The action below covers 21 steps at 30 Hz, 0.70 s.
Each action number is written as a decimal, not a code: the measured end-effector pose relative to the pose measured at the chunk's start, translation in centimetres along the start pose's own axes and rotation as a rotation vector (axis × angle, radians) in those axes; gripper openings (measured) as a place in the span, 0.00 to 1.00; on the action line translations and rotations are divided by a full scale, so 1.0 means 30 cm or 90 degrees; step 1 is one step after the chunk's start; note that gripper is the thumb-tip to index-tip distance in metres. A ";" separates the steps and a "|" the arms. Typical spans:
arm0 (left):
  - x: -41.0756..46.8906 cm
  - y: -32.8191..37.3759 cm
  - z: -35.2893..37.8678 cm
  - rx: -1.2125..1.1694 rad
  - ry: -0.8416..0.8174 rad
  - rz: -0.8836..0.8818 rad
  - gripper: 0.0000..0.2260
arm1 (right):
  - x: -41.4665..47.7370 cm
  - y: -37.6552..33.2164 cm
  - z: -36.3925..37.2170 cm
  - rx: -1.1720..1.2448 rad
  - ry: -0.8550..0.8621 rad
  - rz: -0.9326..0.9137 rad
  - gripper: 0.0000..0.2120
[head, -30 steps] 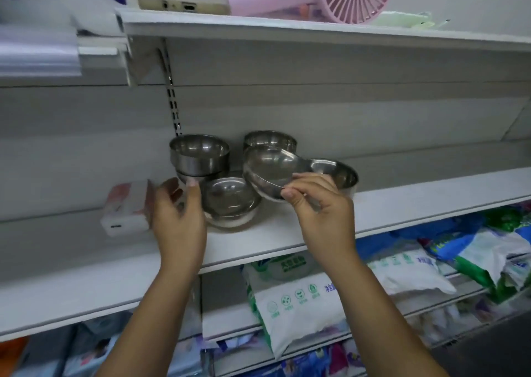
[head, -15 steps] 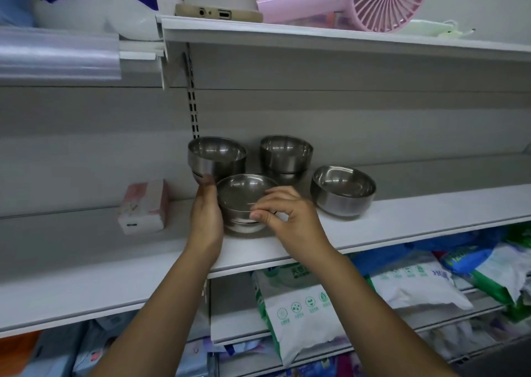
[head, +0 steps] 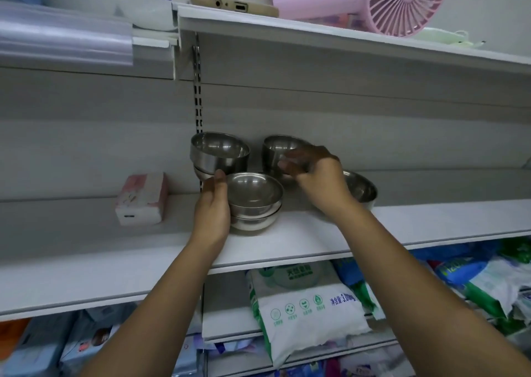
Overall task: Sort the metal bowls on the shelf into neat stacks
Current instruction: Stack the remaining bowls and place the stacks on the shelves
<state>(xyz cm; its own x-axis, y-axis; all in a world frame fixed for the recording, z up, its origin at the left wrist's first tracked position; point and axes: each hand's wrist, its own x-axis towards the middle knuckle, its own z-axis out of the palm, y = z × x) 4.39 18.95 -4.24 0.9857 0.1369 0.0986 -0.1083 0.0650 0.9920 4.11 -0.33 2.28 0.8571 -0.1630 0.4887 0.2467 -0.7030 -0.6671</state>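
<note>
Shiny metal bowls stand on the white shelf (head: 402, 221). The front stack (head: 254, 201) holds two nested bowls, and my left hand (head: 214, 207) rests flat against its left side. Behind it a back left stack (head: 219, 154) sits by the slotted upright. My right hand (head: 310, 169), blurred, reaches over to the back right stack (head: 277, 149) with fingers curled at its front; whether it grips the bowl is unclear. A single bowl (head: 360, 190) lies on the right, partly hidden by my right wrist.
A pink and white tissue pack (head: 142, 198) lies on the shelf left of the bowls. The upper shelf carries a pink fan (head: 402, 0) and a beige device (head: 235, 6). Bagged goods (head: 304, 304) fill the lower shelves.
The bowl from my right hand came down into the front bowl, making a stack of two. My right hand then let go and moved up right to the back right stack.
</note>
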 end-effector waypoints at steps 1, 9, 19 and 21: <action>-0.003 0.001 0.000 0.003 -0.003 0.004 0.20 | 0.037 0.013 0.004 -0.089 -0.037 -0.009 0.14; -0.035 0.025 0.006 0.033 -0.035 0.030 0.18 | 0.171 0.100 0.040 -0.260 -0.173 0.060 0.18; -0.052 0.013 -0.009 0.134 -0.118 0.137 0.41 | 0.154 0.104 -0.040 -0.138 -0.052 0.123 0.12; -0.053 0.009 -0.004 0.157 -0.163 0.143 0.46 | 0.141 0.124 -0.085 -0.120 -0.011 0.155 0.11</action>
<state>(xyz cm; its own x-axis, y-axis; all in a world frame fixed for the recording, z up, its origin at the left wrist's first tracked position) 2.76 18.88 -4.13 0.9448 -0.1320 0.2999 -0.3204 -0.1806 0.9299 7.49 -5.39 3.31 0.8890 -0.3318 0.3157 -0.0540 -0.7605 -0.6471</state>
